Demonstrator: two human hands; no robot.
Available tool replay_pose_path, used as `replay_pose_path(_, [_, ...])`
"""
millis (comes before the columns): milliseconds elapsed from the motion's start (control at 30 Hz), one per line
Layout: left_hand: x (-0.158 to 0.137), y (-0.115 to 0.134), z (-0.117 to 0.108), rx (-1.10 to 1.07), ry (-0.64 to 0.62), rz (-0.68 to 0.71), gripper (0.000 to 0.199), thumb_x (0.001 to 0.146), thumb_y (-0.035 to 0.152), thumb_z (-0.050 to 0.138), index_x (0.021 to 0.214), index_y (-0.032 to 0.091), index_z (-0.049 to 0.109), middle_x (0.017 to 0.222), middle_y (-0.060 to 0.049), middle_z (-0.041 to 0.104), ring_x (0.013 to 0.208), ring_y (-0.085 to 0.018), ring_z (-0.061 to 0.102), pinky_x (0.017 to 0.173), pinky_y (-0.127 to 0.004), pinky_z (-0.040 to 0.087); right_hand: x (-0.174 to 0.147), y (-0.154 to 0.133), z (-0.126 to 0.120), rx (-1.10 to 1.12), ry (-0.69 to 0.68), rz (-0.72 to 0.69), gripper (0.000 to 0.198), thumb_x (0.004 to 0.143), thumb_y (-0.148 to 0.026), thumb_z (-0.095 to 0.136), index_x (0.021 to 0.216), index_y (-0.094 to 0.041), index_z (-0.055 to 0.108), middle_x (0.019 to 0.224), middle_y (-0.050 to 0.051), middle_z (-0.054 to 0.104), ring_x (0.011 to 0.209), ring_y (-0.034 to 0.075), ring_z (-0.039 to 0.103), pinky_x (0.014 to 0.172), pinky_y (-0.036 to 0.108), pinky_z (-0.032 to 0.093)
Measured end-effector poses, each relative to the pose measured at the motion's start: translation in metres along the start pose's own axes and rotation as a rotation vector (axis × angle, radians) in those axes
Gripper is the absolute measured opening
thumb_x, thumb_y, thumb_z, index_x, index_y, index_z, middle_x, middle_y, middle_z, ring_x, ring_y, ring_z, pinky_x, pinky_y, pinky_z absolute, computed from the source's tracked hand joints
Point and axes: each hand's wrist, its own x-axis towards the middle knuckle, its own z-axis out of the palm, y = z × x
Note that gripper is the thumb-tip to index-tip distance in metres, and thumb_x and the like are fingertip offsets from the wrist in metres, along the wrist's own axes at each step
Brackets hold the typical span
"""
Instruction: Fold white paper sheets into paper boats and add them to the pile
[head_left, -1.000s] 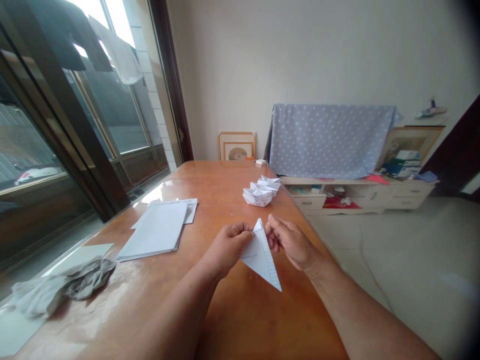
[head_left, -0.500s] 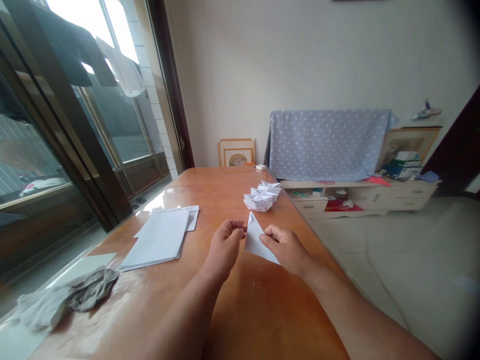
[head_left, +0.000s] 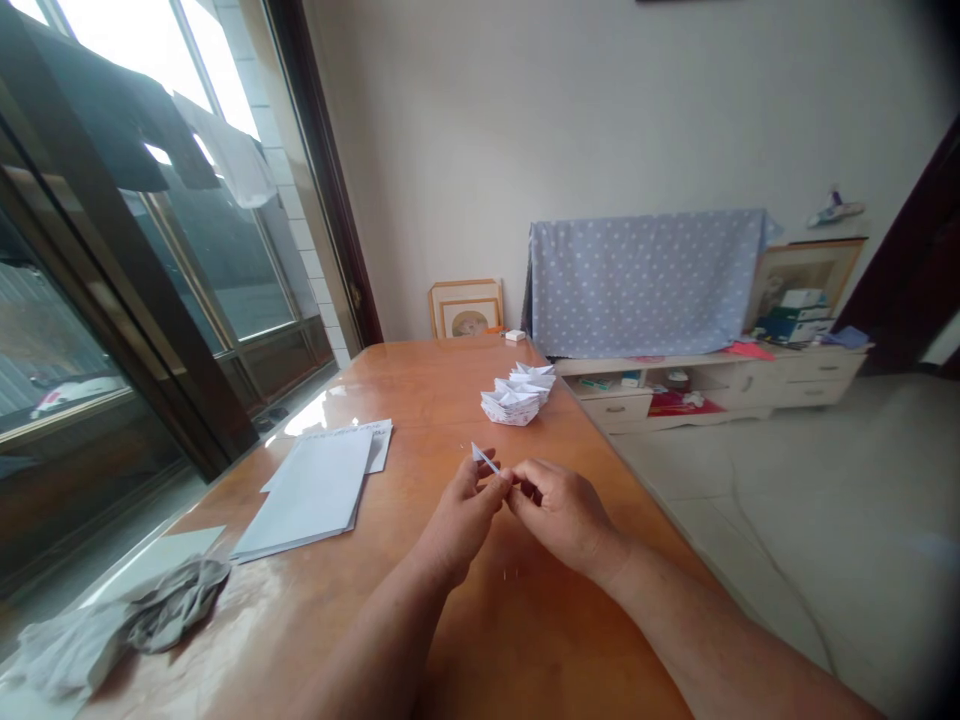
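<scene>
Between my hands is a small folded piece of white paper [head_left: 486, 459], seen nearly edge-on, with one pointed corner sticking up to the left. My left hand [head_left: 469, 510] grips it with thumb and fingers closed. My right hand [head_left: 559, 508] pinches its near end, the fingertips of both hands almost touching. Most of the paper is hidden by the fingers. Just beyond my hands, several folded white paper boats [head_left: 511, 402] stand clustered on the wooden table [head_left: 420, 385].
A stack of white paper sheets [head_left: 307, 495] lies to the left on the table. Nearer on that side are a crumpled grey cloth [head_left: 176, 605] and pale gloves or fabric [head_left: 67, 645]. A small white box [head_left: 515, 336] sits at the far edge. The table's right edge runs close to my right arm.
The paper, a flat triangle facing me before, has turned edge-on and looks narrower. My left hand has closed on it, and my right hand has moved slightly left, up against the left.
</scene>
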Motion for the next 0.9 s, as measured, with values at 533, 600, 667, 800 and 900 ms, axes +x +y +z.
replay_pose_path(533, [0.004,0.021,-0.021,-0.181,-0.118,0.011,0.055,0.091,0.045,0.066,0.142,0.031,0.05,0.147,-0.011,0.05,0.124,-0.026,0.055,0.104,-0.044,0.041,0.013,0.007,-0.021,0.533,0.11,0.267,0.029,0.091,-0.046,0.056,0.082,-0.02,0.063,0.074,0.0,0.06,0.072,0.016,0.053,0.067,0.028,0.043])
replay_pose_path(600, [0.005,0.021,-0.021,-0.207,-0.135,0.007,0.055,0.091,0.043,0.066,0.143,0.031,0.049,0.148,-0.011,0.049,0.123,-0.026,0.056,0.105,-0.045,0.042,0.011,0.003,-0.019,0.559,0.003,0.239,0.03,0.091,-0.048,0.057,0.085,-0.02,0.065,0.079,0.001,0.064,0.073,0.016,0.056,0.067,0.028,0.044])
replay_pose_path(667, [0.005,0.021,-0.02,-0.23,-0.154,-0.002,0.055,0.092,0.042,0.065,0.143,0.031,0.048,0.149,-0.011,0.048,0.122,-0.026,0.058,0.105,-0.046,0.043,0.009,-0.001,-0.017,0.586,-0.081,0.238,0.03,0.089,-0.049,0.061,0.092,-0.02,0.067,0.088,0.003,0.068,0.079,0.017,0.059,0.069,0.028,0.045])
replay_pose_path(800, [0.004,0.02,-0.019,-0.239,-0.179,-0.028,0.054,0.094,0.039,0.064,0.144,0.031,0.046,0.149,-0.011,0.047,0.122,-0.026,0.058,0.103,-0.044,0.046,0.009,-0.004,-0.015,0.597,-0.16,0.233,0.032,0.084,-0.048,0.069,0.101,-0.021,0.068,0.106,0.005,0.07,0.093,0.02,0.061,0.077,0.03,0.047])
replay_pose_path(900, [0.004,0.021,-0.019,-0.225,-0.184,-0.037,0.054,0.093,0.038,0.065,0.144,0.032,0.046,0.148,-0.011,0.048,0.121,-0.025,0.059,0.103,-0.043,0.047,0.009,-0.003,-0.016,0.648,-0.203,0.259,0.032,0.084,-0.046,0.07,0.104,-0.022,0.068,0.104,0.005,0.071,0.092,0.02,0.062,0.075,0.03,0.048])
